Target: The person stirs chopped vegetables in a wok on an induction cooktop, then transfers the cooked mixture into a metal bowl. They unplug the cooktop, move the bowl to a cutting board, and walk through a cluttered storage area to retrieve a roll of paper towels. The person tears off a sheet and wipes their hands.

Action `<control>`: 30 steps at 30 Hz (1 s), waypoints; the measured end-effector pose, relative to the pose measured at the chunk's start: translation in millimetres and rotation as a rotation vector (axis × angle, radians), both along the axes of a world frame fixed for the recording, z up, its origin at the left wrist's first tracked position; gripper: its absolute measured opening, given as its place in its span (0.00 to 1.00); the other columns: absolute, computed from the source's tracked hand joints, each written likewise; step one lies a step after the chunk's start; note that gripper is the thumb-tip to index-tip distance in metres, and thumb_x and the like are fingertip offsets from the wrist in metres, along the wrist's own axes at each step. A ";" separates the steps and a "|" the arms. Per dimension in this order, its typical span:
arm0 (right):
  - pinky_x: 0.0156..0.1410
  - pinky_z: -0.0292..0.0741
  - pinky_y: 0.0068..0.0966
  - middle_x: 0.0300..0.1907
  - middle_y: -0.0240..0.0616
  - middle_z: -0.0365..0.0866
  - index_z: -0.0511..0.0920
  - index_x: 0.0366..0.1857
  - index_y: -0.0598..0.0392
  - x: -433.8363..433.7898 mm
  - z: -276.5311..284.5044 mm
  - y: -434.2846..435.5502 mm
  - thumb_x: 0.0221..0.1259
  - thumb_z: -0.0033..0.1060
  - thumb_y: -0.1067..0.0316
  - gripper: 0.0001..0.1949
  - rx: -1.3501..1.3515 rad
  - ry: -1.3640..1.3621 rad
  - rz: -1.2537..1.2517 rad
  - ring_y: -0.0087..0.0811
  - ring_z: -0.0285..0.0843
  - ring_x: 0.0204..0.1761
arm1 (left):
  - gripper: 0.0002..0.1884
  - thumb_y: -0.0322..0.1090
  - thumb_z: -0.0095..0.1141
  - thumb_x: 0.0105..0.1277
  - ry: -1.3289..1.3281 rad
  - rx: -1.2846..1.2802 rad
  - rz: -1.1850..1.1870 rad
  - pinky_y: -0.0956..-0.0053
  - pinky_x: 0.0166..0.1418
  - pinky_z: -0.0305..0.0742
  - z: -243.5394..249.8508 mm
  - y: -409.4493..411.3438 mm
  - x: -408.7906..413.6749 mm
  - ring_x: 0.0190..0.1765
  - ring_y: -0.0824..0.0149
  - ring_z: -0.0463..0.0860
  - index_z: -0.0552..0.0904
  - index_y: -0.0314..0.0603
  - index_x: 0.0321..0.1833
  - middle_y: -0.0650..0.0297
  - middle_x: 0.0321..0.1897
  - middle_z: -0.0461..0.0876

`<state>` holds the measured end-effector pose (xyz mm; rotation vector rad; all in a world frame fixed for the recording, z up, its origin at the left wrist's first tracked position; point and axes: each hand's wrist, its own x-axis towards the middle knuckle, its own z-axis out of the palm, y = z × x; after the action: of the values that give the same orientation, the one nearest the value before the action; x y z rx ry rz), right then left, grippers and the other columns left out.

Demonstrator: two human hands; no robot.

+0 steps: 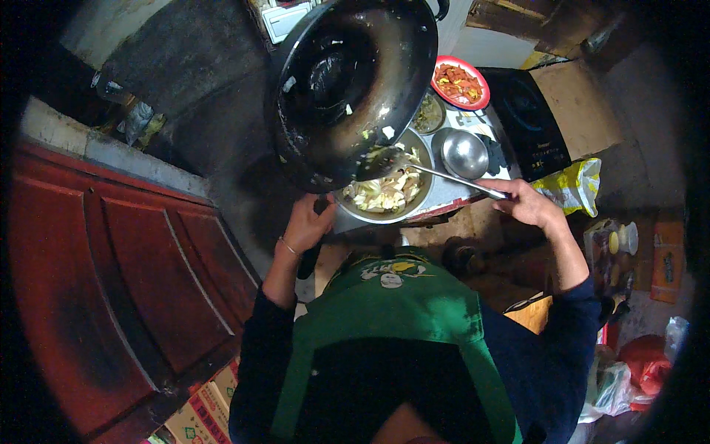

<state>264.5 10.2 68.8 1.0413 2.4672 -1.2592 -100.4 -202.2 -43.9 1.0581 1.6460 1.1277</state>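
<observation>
My left hand grips the handle of a large dark wok, which is tilted steeply over a metal bowl. Bits of food cling to the wok's inner surface. Chopped pale vegetables, perhaps cabbage, with other pieces fill much of the bowl. In my right hand is the metal handle of a cooking spatula or ladle; its head is at the wok's lower rim, above the food, and its exact shape is unclear. An empty-looking steel bowl stands just beyond this handle.
Behind are a red-rimmed plate of sliced orange-red food and a small bowl with food. To the right lie a black induction cooktop and a yellow plastic packet. A red panelled cabinet or door stands at left.
</observation>
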 end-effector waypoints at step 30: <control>0.45 0.76 0.33 0.42 0.38 0.84 0.67 0.66 0.52 -66.7 -5.2 -54.6 0.68 0.53 0.70 0.22 -0.419 0.469 -0.325 0.37 0.82 0.40 | 0.09 0.30 0.59 0.64 -0.116 0.012 0.003 0.79 0.25 0.72 -4.3 -11.4 1.1 0.21 0.76 0.76 0.77 0.35 0.43 0.65 0.23 0.79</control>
<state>197.8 -44.3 63.5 1.1592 2.2077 -2.2280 -99.4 -213.7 -48.1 0.9798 1.5523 1.1795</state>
